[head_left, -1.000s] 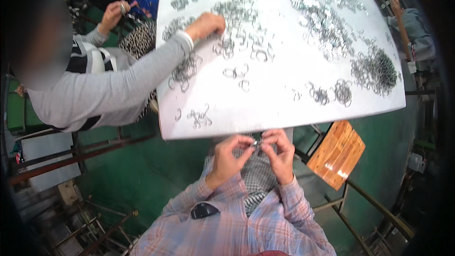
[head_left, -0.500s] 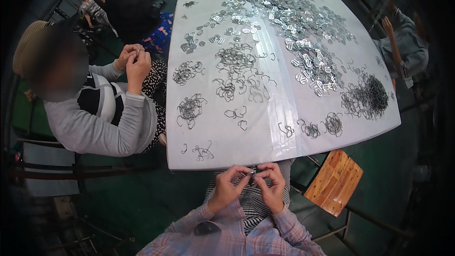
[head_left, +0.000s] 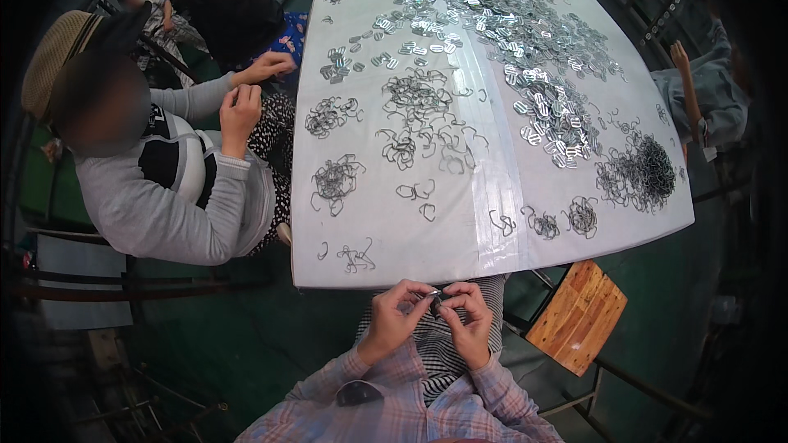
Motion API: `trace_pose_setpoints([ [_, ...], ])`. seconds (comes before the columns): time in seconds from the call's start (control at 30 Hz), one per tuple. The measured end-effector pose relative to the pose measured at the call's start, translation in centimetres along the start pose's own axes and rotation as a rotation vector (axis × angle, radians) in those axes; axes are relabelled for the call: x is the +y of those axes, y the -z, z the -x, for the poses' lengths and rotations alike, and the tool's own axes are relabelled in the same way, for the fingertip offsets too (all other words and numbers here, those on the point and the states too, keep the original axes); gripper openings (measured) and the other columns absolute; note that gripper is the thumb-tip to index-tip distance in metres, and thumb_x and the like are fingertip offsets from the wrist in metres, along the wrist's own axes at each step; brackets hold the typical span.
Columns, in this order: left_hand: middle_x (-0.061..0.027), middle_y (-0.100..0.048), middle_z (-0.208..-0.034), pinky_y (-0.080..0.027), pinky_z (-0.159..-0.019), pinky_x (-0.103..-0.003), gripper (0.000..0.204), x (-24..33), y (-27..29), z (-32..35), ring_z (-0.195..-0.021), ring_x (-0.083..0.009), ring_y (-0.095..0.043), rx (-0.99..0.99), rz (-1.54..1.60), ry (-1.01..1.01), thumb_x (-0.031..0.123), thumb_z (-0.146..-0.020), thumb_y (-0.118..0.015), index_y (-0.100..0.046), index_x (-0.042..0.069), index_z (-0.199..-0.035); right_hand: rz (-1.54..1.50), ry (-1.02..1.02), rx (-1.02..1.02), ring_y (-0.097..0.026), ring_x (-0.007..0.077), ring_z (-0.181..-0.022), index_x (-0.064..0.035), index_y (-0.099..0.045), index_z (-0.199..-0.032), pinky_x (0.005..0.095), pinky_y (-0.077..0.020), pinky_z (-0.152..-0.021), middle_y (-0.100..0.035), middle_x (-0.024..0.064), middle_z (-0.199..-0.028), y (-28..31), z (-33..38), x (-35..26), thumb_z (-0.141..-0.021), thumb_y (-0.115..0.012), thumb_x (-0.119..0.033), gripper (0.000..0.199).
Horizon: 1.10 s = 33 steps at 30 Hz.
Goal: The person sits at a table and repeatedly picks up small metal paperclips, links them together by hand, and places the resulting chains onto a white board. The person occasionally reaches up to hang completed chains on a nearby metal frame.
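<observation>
The person's left hand pinches a small, shiny metal piece between thumb and forefinger. The right hand has its thumb and fingertips closed on the same piece from the other side, so the two hands nearly meet; it is too small and too covered to tell whether it is one part or two. The piece is at the near edge of a broad table covered in white sheeting, above a black-and-white striped garment on the person's lap.

On the table, close to its near edge and toward its left corner, lies a loose tangle of thin, curved grey wire hooks. Farther right along that edge, beside a strip of clear, glossy tape, sit more little heaps of hooks, and a dense, dark mound of wire pieces stands near the table's right edge. Flat, silver, slotted metal plates spread from right of the table's middle to its far side.

A square-edged, orange-brown wooden seat is off the table's near right corner. By the table's left edge sits a co-worker in a grey long-sleeved top, one hand raised, the other stretched toward the table.
</observation>
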<state>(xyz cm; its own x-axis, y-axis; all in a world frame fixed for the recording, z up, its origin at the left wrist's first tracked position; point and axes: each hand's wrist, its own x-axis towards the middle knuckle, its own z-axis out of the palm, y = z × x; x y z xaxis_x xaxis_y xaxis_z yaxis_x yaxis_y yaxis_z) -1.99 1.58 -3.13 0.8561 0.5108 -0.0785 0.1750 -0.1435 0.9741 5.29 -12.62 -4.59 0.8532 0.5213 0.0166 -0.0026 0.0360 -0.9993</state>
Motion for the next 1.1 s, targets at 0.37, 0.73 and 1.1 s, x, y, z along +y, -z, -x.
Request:
trace_pose_setpoints([
  [0.37, -0.0099, -0.071, -0.101, -0.056, -0.073, -0.028, 0.022, -0.5, 0.0, 0.1, -0.088, -0.0164, -0.07, -0.073, 0.024, -0.072, -0.004, -0.082, -0.07, -0.065, 0.0, -0.103, -0.057, 0.03, 0.092, -0.06, 0.0208, -0.098, 0.0005, -0.065, -0.088, 0.0319, -0.0461, -0.088, -0.062, 0.0112, -0.103, -0.7, -0.6, 0.5, -0.084, -0.07, 0.001, 0.006],
  [0.73, -0.0096, -0.071, -0.101, -0.054, -0.071, -0.03, 0.027, -0.8, 1.8, -6.5, -0.087, -0.0169, -0.068, -0.191, -0.203, -0.053, -0.002, -0.082, -0.065, -0.067, 0.002, -0.108, 0.073, 0.193, 0.033, -0.067, 0.0289, -0.09, 0.0003, -0.063, -0.088, 0.0477, -0.0461, -0.103, -0.068, 0.0143, -0.093, 0.2, -0.2, 0.2, -0.08, -0.066, 0.007, 0.01],
  [1.1, -0.0145, -0.067, -0.099, -0.054, -0.078, -0.038, 0.02, -0.8, -16.3, -30.2, -0.087, -0.0299, -0.067, -0.183, -0.462, -0.597, 0.005, -0.085, -0.065, -0.073, 0.005, -0.103, 0.063, 0.273, -0.068, -0.066, 0.0287, -0.091, -0.0022, -0.062, -0.088, 0.0487, -0.0476, -0.102, -0.067, 0.0108, -0.093, 2.3, -0.1, 0.8, -0.081, -0.066, 0.002, 0.009],
])
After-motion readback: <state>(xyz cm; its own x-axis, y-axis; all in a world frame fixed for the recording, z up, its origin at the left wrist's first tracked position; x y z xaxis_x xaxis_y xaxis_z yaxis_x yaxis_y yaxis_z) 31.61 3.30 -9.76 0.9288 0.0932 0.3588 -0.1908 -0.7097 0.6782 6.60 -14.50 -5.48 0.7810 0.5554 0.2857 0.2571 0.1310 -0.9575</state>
